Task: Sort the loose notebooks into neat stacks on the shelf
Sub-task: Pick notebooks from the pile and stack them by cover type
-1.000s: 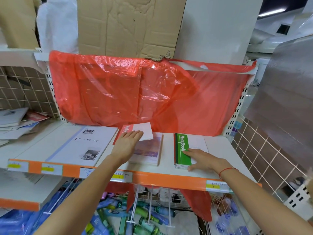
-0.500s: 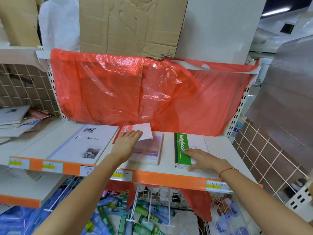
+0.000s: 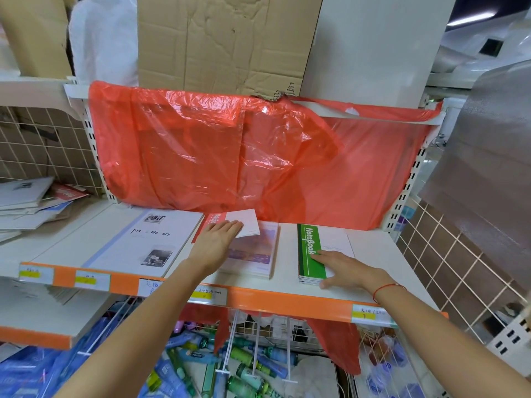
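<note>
**Inspector:** Position of the goods, taking the green notebook stack (image 3: 313, 255) as the landmark?

**Onlooker:** It sits on the white shelf (image 3: 373, 245), toward the front edge. Just left of it lies a pale purple-covered stack (image 3: 258, 251), and a red-and-white notebook (image 3: 244, 222) lies askew across that stack's far corner. Further left of the landmark is a large white book (image 3: 143, 242), flat.

**Inspector:** Hands?

**Onlooker:** The left hand (image 3: 215, 242) lies flat on the red-and-white notebook and the purple stack, fingers straight and together, pressing, not pinching. The right hand (image 3: 342, 268) rests on the near end of the green stack, fingers spread and extended, thumb by the front corner. Neither grip is closed round anything.

**Inspector:** Handling?

**Onlooker:** In my judgement these are thin, light, flexible softcovers; glossy covers would slide on one another. I'd take a single one by its spine edge, or square a stack with flat palms against its sides.

**Inspector:** Legible writing?

**Onlooker:** "NoteBook" in white on the green spine band. The large white book reads "Tim… Me…ory", partly washed out. Yellow price tags (image 3: 201, 294) on the orange shelf strip carry handwriting too small to read
</note>
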Demonstrator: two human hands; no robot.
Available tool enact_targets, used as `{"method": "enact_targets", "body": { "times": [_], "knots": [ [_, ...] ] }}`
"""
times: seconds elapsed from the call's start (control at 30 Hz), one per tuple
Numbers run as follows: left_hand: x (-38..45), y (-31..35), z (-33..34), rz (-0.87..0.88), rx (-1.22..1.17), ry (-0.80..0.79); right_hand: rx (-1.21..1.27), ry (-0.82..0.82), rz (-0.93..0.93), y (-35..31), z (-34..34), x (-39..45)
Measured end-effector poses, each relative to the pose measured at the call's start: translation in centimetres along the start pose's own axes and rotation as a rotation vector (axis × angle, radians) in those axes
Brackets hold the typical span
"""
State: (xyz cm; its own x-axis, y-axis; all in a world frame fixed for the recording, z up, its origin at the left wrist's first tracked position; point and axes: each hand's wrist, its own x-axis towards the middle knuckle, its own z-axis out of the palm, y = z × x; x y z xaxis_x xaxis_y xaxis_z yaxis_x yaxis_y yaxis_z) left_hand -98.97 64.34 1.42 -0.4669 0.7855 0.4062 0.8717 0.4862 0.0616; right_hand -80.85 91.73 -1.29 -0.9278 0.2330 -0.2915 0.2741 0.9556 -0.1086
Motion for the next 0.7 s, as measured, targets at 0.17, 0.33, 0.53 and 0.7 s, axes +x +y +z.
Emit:
{"method": "enact_targets", "body": {
  "times": [0.17, 0.33, 0.53, 0.7],
  "knots": [
    [-0.1, -0.2, 0.1, 0.014, 0.015, 0.001, 0.000, -0.001, 0.001, 0.0, 0.1, -0.1],
    [0.3, 0.6, 0.3, 0.014, -0.003, 0.013, 0.045, 0.035, 0.021, -0.2, -0.1, -0.9],
    [3.1, 4.4, 0.3, 0.187, -0.001, -0.014, 0.087, 0.147, 0.131, 1.7, -1.0, -3.4],
    [5.5, 9.7, 1.9, 0.360, 0.065, -0.002, 0.061, 0.153, 0.219, 4.0, -0.8, -5.6]
  ]
}}
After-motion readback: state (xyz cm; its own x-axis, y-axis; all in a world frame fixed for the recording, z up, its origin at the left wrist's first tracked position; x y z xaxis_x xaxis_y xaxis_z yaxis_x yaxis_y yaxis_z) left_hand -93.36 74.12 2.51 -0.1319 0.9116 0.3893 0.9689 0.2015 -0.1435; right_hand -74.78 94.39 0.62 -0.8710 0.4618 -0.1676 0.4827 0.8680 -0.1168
